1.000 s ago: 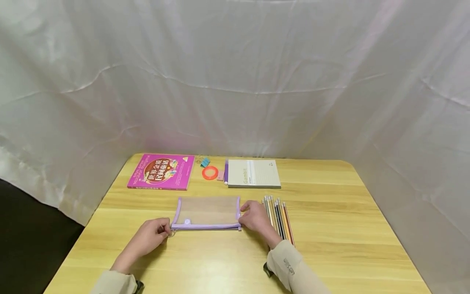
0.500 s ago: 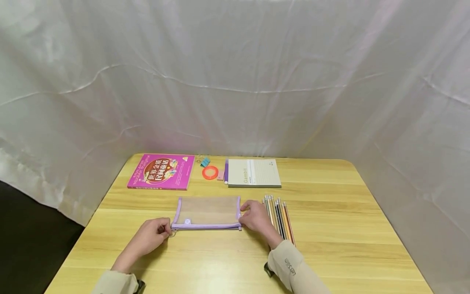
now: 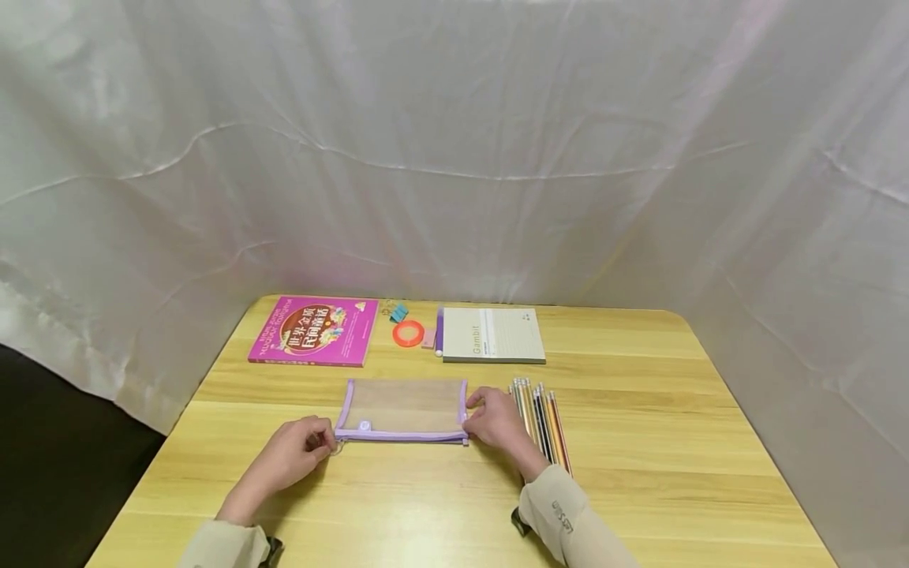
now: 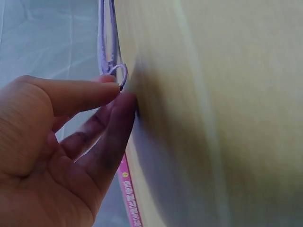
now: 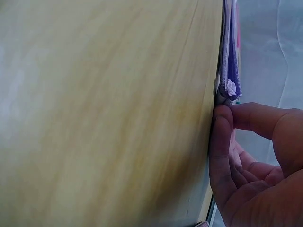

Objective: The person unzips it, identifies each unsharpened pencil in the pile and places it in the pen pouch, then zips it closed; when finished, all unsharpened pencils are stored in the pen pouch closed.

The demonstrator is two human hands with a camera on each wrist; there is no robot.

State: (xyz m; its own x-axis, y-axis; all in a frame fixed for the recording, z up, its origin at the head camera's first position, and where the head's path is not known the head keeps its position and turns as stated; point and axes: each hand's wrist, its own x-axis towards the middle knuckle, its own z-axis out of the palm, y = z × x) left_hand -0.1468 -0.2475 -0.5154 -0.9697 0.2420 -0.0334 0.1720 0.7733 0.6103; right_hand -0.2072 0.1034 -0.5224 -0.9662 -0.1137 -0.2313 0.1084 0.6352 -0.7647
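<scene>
Two bare hands extend from long beige sleeves, the left hand [image 3: 287,456] at seven o'clock and the right hand [image 3: 497,420] at five o'clock in the head view. The right sleeve [image 3: 568,525] carries small dark lettering near its cuff. A black strap or mount shows at each wrist, beneath the cuffs. No rings visible.

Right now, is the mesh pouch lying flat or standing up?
Flat. The mesh pouch lies spread on the table; the left hand pinches its zipper ring, the right hand holds the other end.
</scene>
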